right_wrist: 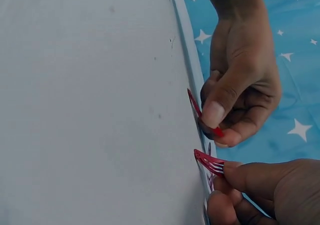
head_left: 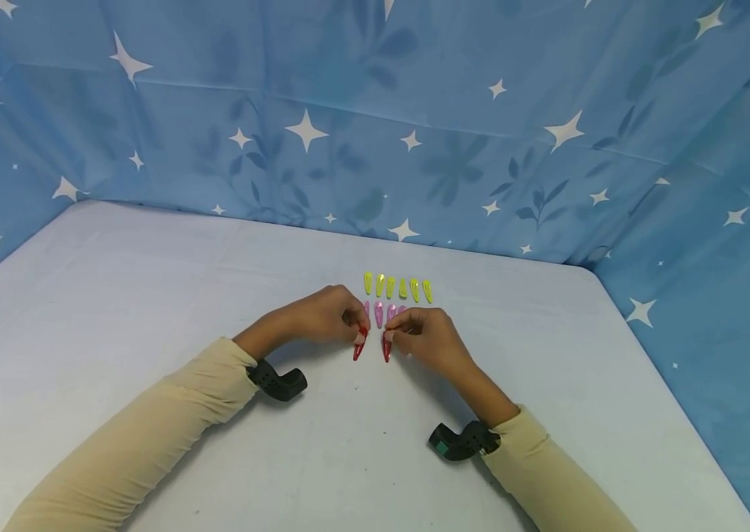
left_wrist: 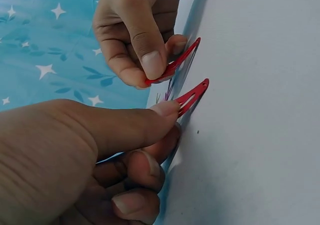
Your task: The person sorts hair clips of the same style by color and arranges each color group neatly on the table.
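My left hand pinches a red snap hair clip between thumb and fingers, its narrow tip pointing toward me at the table. To the right, my right hand pinches a second red hair clip the same way, a small gap from the first. Just beyond the hands lies a row of pink hair clips, partly hidden by the fingers. Farther back, several yellow hair clips form another row, side by side.
The clips lie on a white-covered table. A blue curtain with white stars hangs behind the table and along its sides. Each wrist wears a black camera band, the left band and the right band.
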Motion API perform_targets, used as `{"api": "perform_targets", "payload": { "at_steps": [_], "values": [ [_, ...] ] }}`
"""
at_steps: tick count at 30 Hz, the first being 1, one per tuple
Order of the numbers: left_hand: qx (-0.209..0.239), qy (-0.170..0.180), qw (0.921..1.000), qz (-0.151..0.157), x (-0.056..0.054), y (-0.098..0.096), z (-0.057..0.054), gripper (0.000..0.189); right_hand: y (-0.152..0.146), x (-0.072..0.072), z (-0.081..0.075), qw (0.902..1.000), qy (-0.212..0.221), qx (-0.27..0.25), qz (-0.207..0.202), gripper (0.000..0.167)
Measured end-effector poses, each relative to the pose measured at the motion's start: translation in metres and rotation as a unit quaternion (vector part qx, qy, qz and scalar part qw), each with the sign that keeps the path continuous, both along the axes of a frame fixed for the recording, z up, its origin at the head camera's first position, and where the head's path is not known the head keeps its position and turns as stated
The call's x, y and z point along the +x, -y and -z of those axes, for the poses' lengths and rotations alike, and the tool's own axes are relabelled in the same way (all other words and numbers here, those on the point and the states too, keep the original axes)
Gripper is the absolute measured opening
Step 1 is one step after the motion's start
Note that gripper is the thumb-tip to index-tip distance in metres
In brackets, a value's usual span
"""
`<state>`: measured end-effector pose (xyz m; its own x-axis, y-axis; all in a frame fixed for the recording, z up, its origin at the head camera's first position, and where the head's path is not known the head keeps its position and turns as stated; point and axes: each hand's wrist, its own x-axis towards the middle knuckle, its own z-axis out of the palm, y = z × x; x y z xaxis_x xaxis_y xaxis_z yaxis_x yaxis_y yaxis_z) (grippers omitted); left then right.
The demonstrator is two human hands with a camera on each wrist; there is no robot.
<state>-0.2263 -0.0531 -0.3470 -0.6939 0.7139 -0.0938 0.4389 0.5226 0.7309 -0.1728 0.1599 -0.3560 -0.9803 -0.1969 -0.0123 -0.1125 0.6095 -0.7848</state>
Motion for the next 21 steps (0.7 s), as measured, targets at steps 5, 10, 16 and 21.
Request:
{"api": "perform_targets", "payload": {
  "at_steps": [5,10,16,21],
  "values": [
    [0.006,-0.001,1.0000,-0.007,0.0016,-0.0018,0.0009,0.006,0.0034,0.0008,0.0016,1.0000,0.000,-0.004,0.000,0.010],
    [-0.008,-0.001,0.9999,-0.011,0.0035,-0.0034,-0.0008,0.005,0.0067,0.0022,0.0026,0.9997,0.008,-0.022,0.005,0.012],
    [-0.020,-0.006,0.9998,-0.008,0.0039,-0.0034,-0.0022,0.004,0.0082,0.0037,0.0008,0.9998,0.005,0.003,0.017,0.011],
    [-0.024,-0.001,0.9997,-0.006,0.0033,-0.0035,-0.0026,0.005,0.0075,0.0025,0.0016,0.9996,0.002,0.024,0.010,0.011]
  ]
}}
